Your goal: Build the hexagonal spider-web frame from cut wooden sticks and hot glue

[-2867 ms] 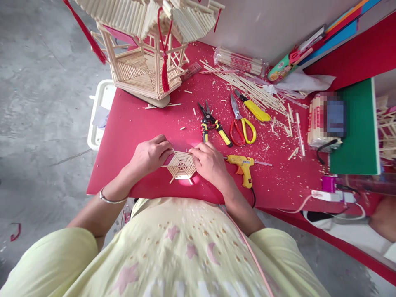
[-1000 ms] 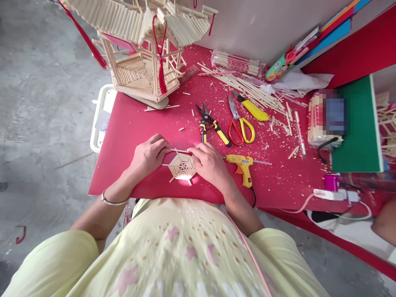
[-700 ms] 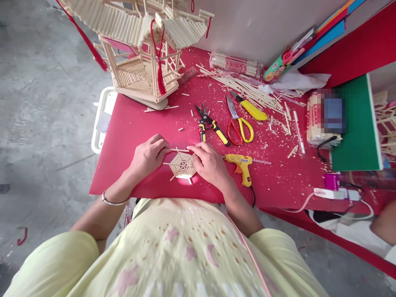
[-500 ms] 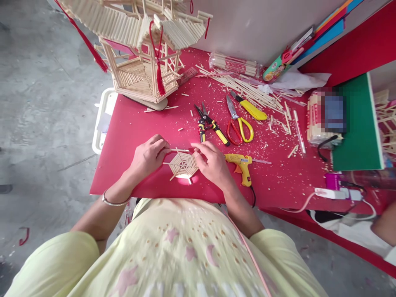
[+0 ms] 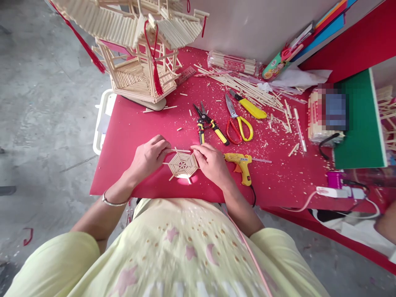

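A small hexagonal web of wooden sticks (image 5: 183,166), with spokes poking past its rim, is in front of me near the table's front edge. My left hand (image 5: 151,156) is closed in a pinch on the left end of a short wooden stick (image 5: 181,150), which lies along the web's far side. At the upper right corner of the web, my right hand (image 5: 210,161) has thumb and fingers pinched on its edge; the exact contact is hidden. A yellow glue gun (image 5: 243,165) lies just right of that hand.
Beyond my hands lie cutting pliers (image 5: 206,123), scissors (image 5: 236,121) and a yellow utility knife (image 5: 252,108). Loose sticks (image 5: 247,88) and scraps cover the red table (image 5: 123,132). A stick-built pavilion (image 5: 142,76) with red tassels stands at the back left. Another person's arm (image 5: 386,222) shows at right.
The camera view has shifted slightly. Both hands stay nearly in place on the stick and web, with the right fingertips settled a little lower at the corner.
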Demonstrator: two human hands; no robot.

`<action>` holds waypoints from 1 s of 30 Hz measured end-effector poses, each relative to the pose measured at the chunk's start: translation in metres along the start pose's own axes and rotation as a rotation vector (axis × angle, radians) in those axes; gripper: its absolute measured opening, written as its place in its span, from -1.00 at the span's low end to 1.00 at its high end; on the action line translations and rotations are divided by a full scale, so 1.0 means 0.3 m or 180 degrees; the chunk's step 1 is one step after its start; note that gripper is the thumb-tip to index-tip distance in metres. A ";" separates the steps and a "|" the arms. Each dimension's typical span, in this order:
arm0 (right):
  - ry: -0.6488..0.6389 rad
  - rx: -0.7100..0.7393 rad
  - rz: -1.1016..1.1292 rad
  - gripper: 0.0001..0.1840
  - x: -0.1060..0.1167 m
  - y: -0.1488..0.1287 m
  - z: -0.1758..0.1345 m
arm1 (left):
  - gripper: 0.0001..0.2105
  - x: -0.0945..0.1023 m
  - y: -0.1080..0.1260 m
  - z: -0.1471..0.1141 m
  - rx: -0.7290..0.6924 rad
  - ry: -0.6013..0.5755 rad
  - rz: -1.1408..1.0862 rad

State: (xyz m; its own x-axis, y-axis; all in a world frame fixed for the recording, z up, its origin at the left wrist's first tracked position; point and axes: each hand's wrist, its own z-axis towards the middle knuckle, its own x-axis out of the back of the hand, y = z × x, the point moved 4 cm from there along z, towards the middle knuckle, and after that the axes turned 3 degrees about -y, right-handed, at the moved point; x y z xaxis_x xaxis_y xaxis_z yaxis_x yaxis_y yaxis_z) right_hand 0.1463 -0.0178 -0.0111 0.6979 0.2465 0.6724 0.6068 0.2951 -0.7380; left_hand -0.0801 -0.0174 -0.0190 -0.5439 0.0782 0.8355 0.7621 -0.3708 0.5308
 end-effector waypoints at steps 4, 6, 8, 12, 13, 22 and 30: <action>-0.0042 -0.0023 -0.0022 -0.68 -0.004 0.003 -0.003 | -0.74 0.003 0.007 0.007 -0.0014 -0.0099 0.0062; -0.0063 -0.0039 -0.0057 -0.68 -0.006 0.005 -0.005 | -0.73 0.002 0.006 0.009 -0.0033 -0.0103 0.0064; -0.0085 -0.0066 -0.0090 -0.68 -0.007 0.008 -0.007 | -0.74 -0.002 0.001 0.010 -0.0034 -0.0095 0.0065; -0.0126 -0.0114 -0.0132 -0.68 -0.008 0.013 -0.009 | -0.73 -0.011 -0.007 0.011 -0.0025 -0.0095 0.0055; -0.0138 -0.0124 -0.0140 -0.68 -0.008 0.013 -0.009 | -0.73 -0.012 -0.008 0.011 -0.0025 -0.0098 0.0049; -0.0164 -0.0135 -0.0199 -0.68 -0.010 0.005 -0.010 | -0.71 -0.017 -0.013 0.012 -0.0030 -0.0099 0.0034; -0.0175 -0.0155 -0.0207 -0.69 -0.013 0.005 -0.009 | -0.72 -0.017 -0.011 0.012 -0.0019 -0.0097 0.0046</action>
State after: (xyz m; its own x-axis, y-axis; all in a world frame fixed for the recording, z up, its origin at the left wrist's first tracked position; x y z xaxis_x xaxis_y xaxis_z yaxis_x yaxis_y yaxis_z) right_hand 0.1455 -0.0207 -0.0150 0.6354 0.2789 0.7201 0.6689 0.2671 -0.6937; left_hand -0.0785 -0.0132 -0.0246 -0.5220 0.1008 0.8470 0.7676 -0.3776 0.5180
